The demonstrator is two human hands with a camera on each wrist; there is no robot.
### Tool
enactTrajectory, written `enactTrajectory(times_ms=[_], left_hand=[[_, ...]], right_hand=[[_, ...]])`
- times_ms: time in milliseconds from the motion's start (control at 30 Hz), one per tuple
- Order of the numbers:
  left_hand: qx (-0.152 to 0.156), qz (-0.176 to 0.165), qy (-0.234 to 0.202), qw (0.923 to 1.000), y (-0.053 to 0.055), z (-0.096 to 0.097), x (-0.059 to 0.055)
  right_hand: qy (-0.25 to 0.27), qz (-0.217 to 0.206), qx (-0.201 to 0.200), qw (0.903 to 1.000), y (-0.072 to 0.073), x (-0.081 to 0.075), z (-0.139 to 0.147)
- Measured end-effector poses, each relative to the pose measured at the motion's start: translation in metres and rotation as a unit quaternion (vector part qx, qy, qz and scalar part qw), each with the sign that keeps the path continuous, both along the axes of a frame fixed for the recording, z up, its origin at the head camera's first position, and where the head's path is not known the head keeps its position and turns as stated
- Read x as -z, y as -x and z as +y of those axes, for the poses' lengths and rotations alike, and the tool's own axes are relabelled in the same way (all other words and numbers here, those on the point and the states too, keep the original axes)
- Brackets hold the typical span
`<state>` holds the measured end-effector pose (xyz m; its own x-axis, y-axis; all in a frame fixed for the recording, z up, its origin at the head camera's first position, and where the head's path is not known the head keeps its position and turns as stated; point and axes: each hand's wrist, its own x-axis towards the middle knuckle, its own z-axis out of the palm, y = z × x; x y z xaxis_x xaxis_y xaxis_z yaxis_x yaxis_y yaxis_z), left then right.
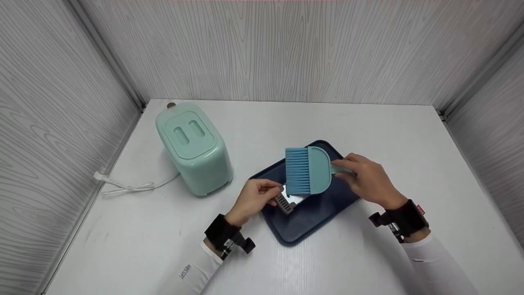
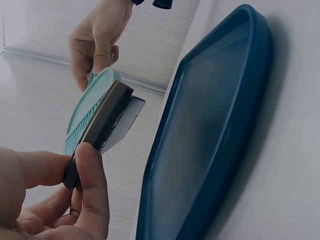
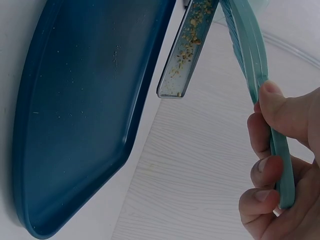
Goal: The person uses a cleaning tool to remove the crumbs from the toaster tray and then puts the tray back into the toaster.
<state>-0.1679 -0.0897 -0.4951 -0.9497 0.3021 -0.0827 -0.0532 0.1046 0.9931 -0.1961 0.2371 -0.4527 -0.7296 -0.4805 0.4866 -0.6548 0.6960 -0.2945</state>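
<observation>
Over the navy tray [image 1: 286, 229], my left hand [image 1: 254, 198] pinches a toaster crumb tray [image 1: 290, 196] by its dark slotted end, thumb on one side and fingers on the other. In the right wrist view, yellow-brown crumbs [image 3: 189, 42] lie along the metal of the crumb tray. My right hand [image 1: 370, 180] grips the handle of a mint-green brush [image 1: 319, 170]. Its blue bristles [image 1: 297, 171] point left and overlap the crumb tray in the head view. Fine specks dot the navy tray's surface [image 3: 75, 110].
A mint-green toaster [image 1: 194, 151] with a lid on top stands at the left on the white table [image 1: 380, 131]. Its white cord [image 1: 131, 188] lies bundled toward the left edge. Pale wood-grain panels [image 1: 262, 49] wall in the back and both sides.
</observation>
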Motion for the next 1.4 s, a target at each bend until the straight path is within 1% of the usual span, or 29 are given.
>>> enactTrajectory(times_ms=[200, 433, 667, 833, 1033, 1267, 1400], left_hand=[[-0.012, -0.01, 0.004, 0.9999, 0.001, 0.0, -0.001], [-0.024, -0.014, 0.004, 0.9996, 0.001, -0.001, -0.001], [-0.028, -0.012, 0.008, 0.9995, 0.001, -0.001, 0.0], [-0.029, -0.014, 0.007, 0.9994, 0.002, -0.001, 0.001], [-0.027, -0.012, 0.006, 0.9995, 0.002, 0.0, 0.001], [-0.015, -0.003, 0.007, 0.9999, 0.001, -0.001, 0.001], [-0.017, -0.005, 0.01, 0.9998, 0.001, -0.001, 0.001]], right_hand=[[0.003, 0.0, -0.001, 1.0, 0.0, 0.002, 0.008], [0.005, -0.004, 0.004, 1.0, -0.002, 0.004, 0.017], [0.026, -0.018, 0.001, 0.9995, -0.004, -0.002, 0.022], [0.029, -0.013, -0.01, 0.9995, -0.003, -0.007, 0.017], [0.031, -0.016, -0.022, 0.9992, -0.001, -0.005, 0.007], [0.016, -0.015, -0.03, 0.9993, 0.0, -0.003, -0.004], [0.006, -0.007, -0.03, 0.9995, -0.002, -0.003, -0.006]])
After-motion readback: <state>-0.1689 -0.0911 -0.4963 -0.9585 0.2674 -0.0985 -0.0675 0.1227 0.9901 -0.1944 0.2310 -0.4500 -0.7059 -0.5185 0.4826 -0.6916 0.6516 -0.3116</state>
